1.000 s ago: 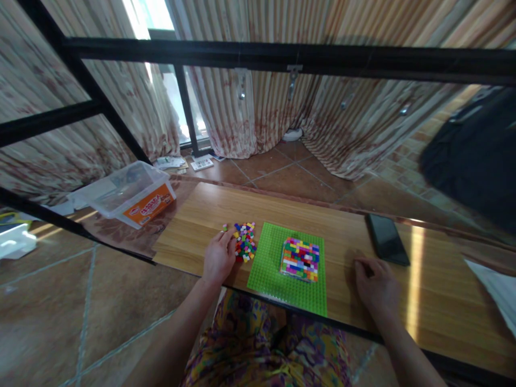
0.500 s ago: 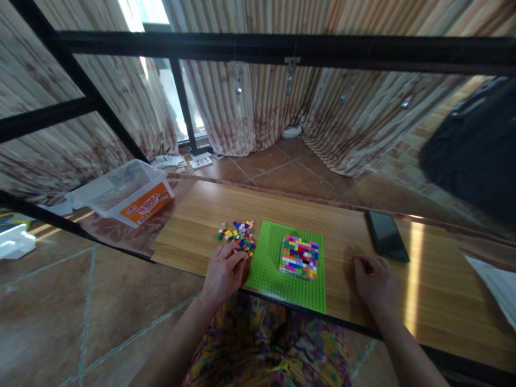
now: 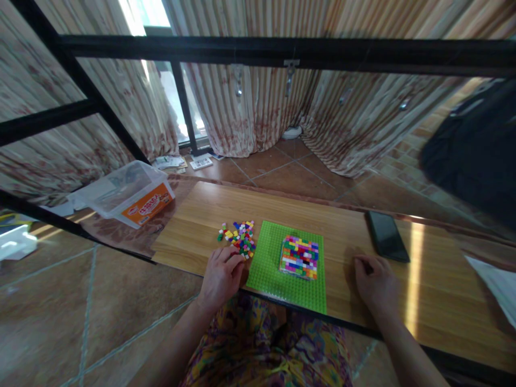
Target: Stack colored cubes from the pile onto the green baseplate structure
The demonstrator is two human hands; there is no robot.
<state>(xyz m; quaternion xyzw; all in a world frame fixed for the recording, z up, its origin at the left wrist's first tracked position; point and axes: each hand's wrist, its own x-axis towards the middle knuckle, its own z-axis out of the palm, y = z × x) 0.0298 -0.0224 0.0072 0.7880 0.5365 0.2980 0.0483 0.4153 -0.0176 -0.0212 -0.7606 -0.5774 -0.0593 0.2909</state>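
Note:
A green studded baseplate point(image 3: 264, 269) lies near the table's front edge, and a square block of many-coloured toy bricks point(image 3: 299, 258) sits on it. Left of the plate is a loose pile of small bricks point(image 3: 243, 236). My left hand point(image 3: 222, 273) rests at the near side of this pile with its fingers curled and thumb close to the index finger; whether a brick is between them I cannot make out. To the right of the plate, my right hand point(image 3: 375, 282) lies on the table, loosely closed, fingers curled in. What it may hold is hidden.
A black phone point(image 3: 387, 235) lies beyond my right hand. White paper point(image 3: 494, 287) is at the table's right end. A clear plastic bin point(image 3: 129, 191) with an orange label stands left of the wooden table point(image 3: 193, 215). A black metal bar point(image 3: 258, 49) crosses above.
My left hand has drawn back slightly toward me and left, uncovering a little more of the loose bricks. My right hand stays in place.

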